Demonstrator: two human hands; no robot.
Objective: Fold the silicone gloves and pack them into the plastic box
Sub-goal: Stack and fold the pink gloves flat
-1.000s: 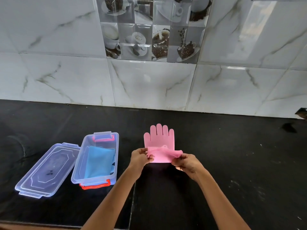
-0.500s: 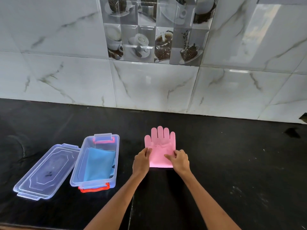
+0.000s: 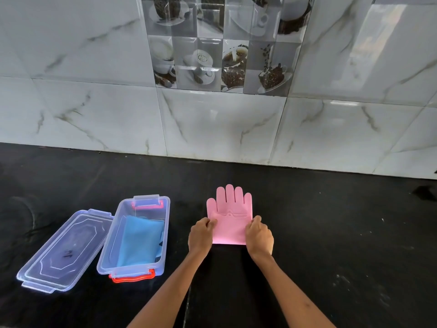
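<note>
A pink silicone glove (image 3: 229,223) lies flat on the black counter, fingers pointing to the wall, its cuff folded up over the palm. My left hand (image 3: 201,236) holds the folded part at its left edge and my right hand (image 3: 259,235) holds it at the right edge. To the left stands the clear plastic box (image 3: 113,252) with red latches, open. A folded blue glove (image 3: 139,242) lies inside it.
The box's clear lid (image 3: 63,252) lies upside up on the counter, just left of the box. The black counter (image 3: 331,233) runs to a white marble-tiled wall (image 3: 212,124) at the back. A small dark object (image 3: 425,192) sits at the far right.
The cuff, lifted in the air a second ago, has been laid down over the palm. Both hands have moved apart from the middle to the side edges of the fold.
</note>
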